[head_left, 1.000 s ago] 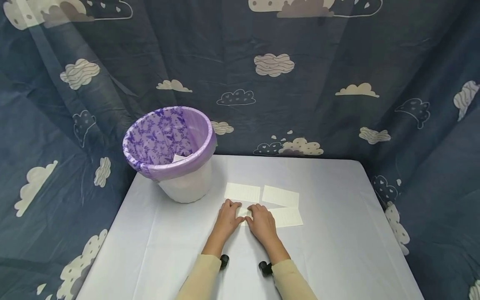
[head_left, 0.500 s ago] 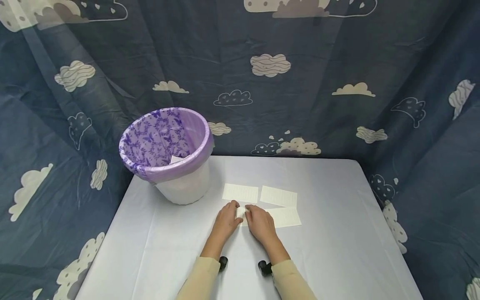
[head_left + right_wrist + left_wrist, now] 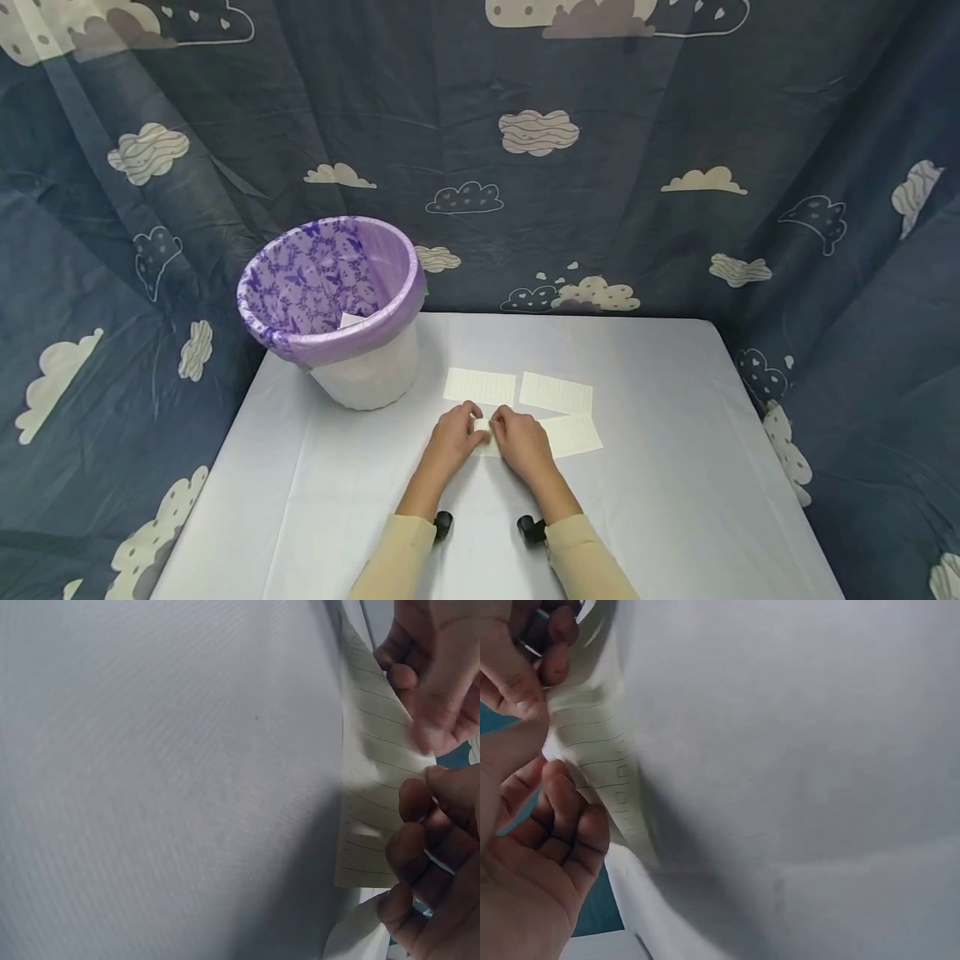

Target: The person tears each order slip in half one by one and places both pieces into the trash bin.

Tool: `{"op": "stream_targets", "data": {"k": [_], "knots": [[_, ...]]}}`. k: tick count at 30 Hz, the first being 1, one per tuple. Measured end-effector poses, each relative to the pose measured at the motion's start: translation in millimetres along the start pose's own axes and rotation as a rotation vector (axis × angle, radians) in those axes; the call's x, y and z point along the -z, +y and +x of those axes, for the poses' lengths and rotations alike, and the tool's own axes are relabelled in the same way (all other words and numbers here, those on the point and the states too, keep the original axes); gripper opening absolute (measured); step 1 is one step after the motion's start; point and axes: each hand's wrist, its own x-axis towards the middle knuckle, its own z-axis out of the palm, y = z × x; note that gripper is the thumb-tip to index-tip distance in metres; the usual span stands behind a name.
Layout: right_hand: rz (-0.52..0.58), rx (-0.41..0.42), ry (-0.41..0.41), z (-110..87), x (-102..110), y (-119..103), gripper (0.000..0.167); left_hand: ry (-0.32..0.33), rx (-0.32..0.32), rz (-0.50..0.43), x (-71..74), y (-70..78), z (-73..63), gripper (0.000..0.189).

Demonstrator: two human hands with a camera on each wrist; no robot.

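Note:
A small lined paper sheet [image 3: 486, 448] lies in front of the person, bowed up at its far edge in both wrist views. My left hand [image 3: 450, 439] pinches that edge at the left, its fingers curled behind the paper [image 3: 592, 750]. Close beside it, my right hand [image 3: 522, 440] pinches the same edge, thumb and fingertips at the top of the sheet [image 3: 367, 847]. The fingers partly hide the edge. Three more sheets lie around the hands: one behind left [image 3: 480, 386], one behind right [image 3: 557, 393], and one beside the right hand [image 3: 572, 435].
A white bin [image 3: 371, 379] with a purple patterned liner [image 3: 315, 279] stands at the back left of the white-covered table [image 3: 675, 467]. White paper [image 3: 349, 320] shows inside it. A dark cloud-print curtain [image 3: 615, 208] hangs behind and at both sides.
The fingers have shifted slightly along the sheet. Its pale raised part between the hands shows smaller now. The other sheets and the bin stay in place; the head view has shifted a little.

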Motion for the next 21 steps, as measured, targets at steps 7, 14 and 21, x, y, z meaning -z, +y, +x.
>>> {"op": "stream_targets", "data": {"k": [7, 14, 21], "knots": [[0.044, 0.050, 0.033, -1.4, 12, -5, 0.011, 0.024, -0.038, -0.067, 6.0, 3.4, 1.0, 0.014], [0.102, 0.063, 0.033, -3.6, 28, -10, 0.011, 0.096, -0.089, -0.114, 12.1, 14.5, -0.6, 0.006], [0.201, 0.032, 0.033, -4.6, 44, -12, 0.011, 0.135, -0.115, -0.159, 18.1, 31.1, -1.2, 0.005]]}}
